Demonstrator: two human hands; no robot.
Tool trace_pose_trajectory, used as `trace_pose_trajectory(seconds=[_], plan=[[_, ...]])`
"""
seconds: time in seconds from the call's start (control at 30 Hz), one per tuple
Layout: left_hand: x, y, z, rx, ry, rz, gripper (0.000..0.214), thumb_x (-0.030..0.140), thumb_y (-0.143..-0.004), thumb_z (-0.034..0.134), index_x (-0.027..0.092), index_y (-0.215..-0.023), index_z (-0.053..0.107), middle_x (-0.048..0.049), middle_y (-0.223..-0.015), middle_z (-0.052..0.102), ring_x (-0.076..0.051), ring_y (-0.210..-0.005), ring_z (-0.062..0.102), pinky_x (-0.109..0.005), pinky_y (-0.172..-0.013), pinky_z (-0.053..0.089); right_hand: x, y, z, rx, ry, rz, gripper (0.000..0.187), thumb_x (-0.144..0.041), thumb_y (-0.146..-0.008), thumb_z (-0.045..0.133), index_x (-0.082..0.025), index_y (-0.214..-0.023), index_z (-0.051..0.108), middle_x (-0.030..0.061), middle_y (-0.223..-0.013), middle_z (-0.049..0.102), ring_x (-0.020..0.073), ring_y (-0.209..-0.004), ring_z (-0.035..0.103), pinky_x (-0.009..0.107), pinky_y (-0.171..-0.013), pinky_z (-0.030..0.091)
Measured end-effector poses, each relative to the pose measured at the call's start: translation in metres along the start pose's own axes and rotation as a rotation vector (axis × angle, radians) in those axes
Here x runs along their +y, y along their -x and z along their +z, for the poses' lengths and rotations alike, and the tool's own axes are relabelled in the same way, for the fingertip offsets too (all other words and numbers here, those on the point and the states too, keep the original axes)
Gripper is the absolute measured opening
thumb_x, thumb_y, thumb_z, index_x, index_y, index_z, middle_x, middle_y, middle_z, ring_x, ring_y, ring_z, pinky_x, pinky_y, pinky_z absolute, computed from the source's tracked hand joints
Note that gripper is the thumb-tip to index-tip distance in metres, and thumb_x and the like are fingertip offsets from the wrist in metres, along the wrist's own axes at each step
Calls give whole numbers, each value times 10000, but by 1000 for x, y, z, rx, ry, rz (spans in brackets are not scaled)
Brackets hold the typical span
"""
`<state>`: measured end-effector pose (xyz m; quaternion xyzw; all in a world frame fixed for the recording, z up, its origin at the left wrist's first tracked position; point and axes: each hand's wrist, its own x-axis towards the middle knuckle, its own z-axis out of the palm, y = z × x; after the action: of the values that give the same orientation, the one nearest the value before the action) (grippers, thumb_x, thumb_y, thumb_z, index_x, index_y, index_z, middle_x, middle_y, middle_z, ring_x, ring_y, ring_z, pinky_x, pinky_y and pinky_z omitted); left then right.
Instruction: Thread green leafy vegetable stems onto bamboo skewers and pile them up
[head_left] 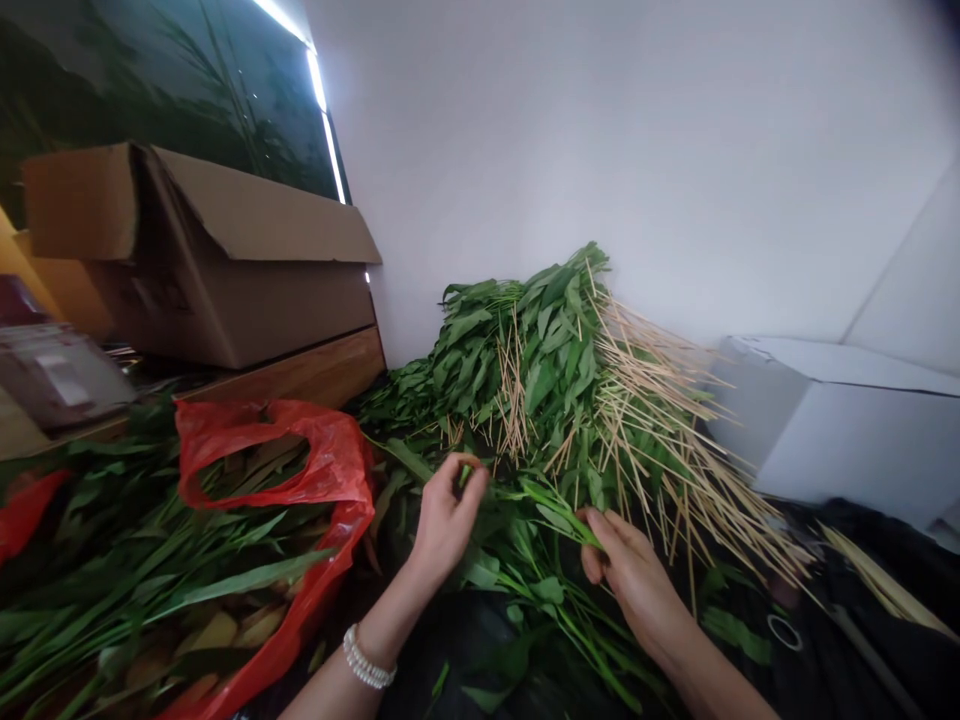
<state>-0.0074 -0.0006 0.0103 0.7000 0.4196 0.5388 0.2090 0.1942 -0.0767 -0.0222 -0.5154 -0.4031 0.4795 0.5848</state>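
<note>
My left hand [448, 515], with a beaded bracelet [367, 660] at the wrist, has its fingers curled in a pinch on a small piece of green stem [466, 472]. To its right, my right hand [626, 560] is closed on a few leafy green stems [559, 512], thumb against fingers. Those stems point up and to the left, toward my left hand. Below and between the hands lie more loose leafy stems [559, 590] on a dark surface. Behind them rises a heap of leafy greens [551, 350], with many thin wooden sticks [660, 390] poking out to the right.
An open red plastic bag [349, 470] holding long green stems and leaves stands at the left. Behind it, an open cardboard box [262, 290] rests on a wooden ledge [300, 370]. A white box [847, 420] is at the right, near a ring [784, 632]. A white wall [637, 130] rises behind.
</note>
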Motion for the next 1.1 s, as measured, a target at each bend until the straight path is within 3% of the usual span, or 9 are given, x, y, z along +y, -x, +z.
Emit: trace_pose_trajectory(seconds=[0.27,0.47,0.6,0.67,0.73,0.83,0.9,1.0,1.1], plan=[[-1,6,1,-147,-146,386,162,269,-893,589,205,-995,697,-45,-844,582,-150,-788,575,-258,-703,476,-6,2,-1,-44,183,-109,474,-668,-783,555,-196,-782,603,-36,-493,526,160,-532,506,276,-589,400],[-4,10,1,-214,-352,480,186,326,-892,594,233,-1021,690,-66,-1021,583,-145,-815,604,-257,-704,506,-11,4,0,-115,287,-147,476,-647,-833,499,-215,-637,530,-43,-473,490,138,-500,471,255,-543,373],[-3,10,2,-322,-456,568,203,331,-926,536,225,-1038,667,-61,-983,632,-169,-880,608,-282,-767,508,-6,3,-1,-144,338,-174,494,-646,-853,468,-217,-611,500,-50,-451,467,127,-469,451,250,-520,364],[-2,10,3,-384,-514,599,207,319,-939,511,231,-1046,664,-54,-939,647,-177,-869,600,-277,-736,500,-2,2,-2,-137,345,-163,470,-627,-870,454,-214,-659,523,-56,-442,455,127,-458,449,252,-516,369],[-1,10,4,-427,-563,607,213,307,-948,490,232,-1044,665,-51,-921,650,-180,-843,589,-269,-695,482,2,1,-4,-82,357,-172,416,-592,-885,456,-197,-856,584,-46,-509,515,137,-486,491,258,-529,400],[-2,10,5,-471,-607,603,227,300,-961,459,215,-1005,665,-45,-877,649,-181,-807,569,-271,-679,457,5,0,-7,104,476,-347,496,-522,-891,501,-191,-1259,472,51,-876,652,178,-696,600,286,-603,469],[-2,10,6,-482,-621,603,236,291,-966,446,202,-977,663,-41,-842,648,-179,-777,555,-273,-674,445,5,1,-8,198,630,-561,523,-459,-904,515,-208,-1351,410,113,-1127,609,218,-905,605,334,-720,495],[-3,10,8,-485,-624,628,247,281,-973,430,197,-963,662,-34,-804,647,-174,-740,540,-278,-673,434,4,2,-8,169,871,-820,332,-364,-927,519,-233,-1231,555,110,-1174,594,258,-1061,556,419,-889,453],[-3,10,9,-487,-612,636,247,284,-973,431,192,-940,659,-30,-782,644,-173,-724,533,-279,-672,429,6,3,-8,82,1026,-892,201,-274,-937,508,-233,-1087,635,88,-1068,635,255,-1024,569,427,-897,440]])
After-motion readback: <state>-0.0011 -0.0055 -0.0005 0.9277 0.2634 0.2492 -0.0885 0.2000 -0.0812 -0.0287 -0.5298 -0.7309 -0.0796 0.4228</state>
